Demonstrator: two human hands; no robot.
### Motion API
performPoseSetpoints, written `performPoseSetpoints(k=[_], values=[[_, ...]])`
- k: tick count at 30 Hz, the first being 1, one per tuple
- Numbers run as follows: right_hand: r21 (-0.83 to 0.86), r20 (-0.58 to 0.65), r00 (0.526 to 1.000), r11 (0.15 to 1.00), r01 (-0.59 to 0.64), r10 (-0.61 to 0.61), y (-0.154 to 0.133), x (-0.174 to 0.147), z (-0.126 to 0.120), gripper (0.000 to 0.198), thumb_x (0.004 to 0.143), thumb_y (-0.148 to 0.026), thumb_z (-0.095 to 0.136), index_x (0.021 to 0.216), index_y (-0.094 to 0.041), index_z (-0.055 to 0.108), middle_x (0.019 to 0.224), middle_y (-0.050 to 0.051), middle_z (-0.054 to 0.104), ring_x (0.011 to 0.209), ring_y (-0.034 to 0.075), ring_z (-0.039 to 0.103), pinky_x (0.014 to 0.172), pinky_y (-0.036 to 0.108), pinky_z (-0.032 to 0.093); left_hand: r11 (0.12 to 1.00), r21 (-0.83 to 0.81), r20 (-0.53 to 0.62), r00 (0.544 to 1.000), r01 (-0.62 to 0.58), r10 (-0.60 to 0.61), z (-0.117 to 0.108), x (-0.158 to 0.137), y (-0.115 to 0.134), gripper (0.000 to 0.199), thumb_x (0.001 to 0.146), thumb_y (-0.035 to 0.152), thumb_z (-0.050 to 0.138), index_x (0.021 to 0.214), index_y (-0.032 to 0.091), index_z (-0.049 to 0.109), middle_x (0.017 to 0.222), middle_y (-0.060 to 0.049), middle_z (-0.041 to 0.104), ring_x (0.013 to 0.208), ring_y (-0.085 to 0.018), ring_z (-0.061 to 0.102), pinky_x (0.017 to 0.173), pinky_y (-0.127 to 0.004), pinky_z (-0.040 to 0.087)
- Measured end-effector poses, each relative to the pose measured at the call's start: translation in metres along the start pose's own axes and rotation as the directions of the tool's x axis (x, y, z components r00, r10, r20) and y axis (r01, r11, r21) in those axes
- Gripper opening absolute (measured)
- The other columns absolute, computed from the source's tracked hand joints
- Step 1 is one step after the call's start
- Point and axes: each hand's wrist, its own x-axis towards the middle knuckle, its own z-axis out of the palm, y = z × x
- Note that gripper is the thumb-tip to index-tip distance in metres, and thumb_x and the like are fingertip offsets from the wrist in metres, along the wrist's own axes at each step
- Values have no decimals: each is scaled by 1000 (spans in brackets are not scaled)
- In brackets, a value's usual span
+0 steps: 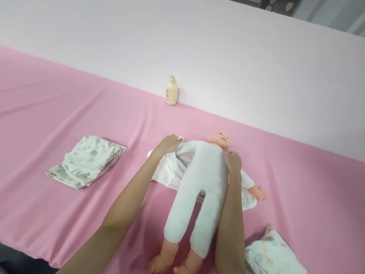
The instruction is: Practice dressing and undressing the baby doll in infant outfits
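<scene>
A baby doll [207, 173] with a white cloth body lies on its back, head away from me and bare feet toward me. Beneath its upper body a white garment [168, 171] is spread, showing on both sides. My left hand [168, 144] is closed on white cloth at the end of the doll's arm on the left; the doll's hand there is hidden. At the doll's shoulder on the right, my right hand [233, 164] is closed against the body, its fingertips partly hidden. The doll's other arm sticks out to the right in a white sleeve.
Folded patterned cloth [89, 159] lies to the left on the pink table cover [36, 106]. Another patterned cloth [280, 273] is at the lower right, beside my forearm. A cream pump bottle [172, 92] stands at the back against a white panel [196, 47].
</scene>
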Motion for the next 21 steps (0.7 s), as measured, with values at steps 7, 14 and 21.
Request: performPoseSetpoints(k=[7,14,21], values=[[55,68,998,998,6,-9,-8,1,3,39,80,-48,35,89,-18,59,99,14,66,88,29,59,73,37,42,984,-162,-104,993,-74,58,21,3,15,42,90,41,29,66,16,53,71,-4,59,73,-16,55,67,-26,40],[93,94,991,992,86,-95,-23,-4,13,34,80,-44,35,84,-20,57,94,9,66,84,23,57,68,31,42,948,-279,-177,978,-155,108,20,-5,32,47,91,49,26,65,17,49,66,0,54,67,-14,52,62,-24,38],[19,129,981,990,143,-144,-36,-7,33,34,81,-45,37,76,-18,58,85,11,65,83,23,56,72,31,40,974,33,-183,957,-222,224,11,-27,51,46,95,39,26,79,15,62,81,-7,66,79,-19,60,71,-28,42]])
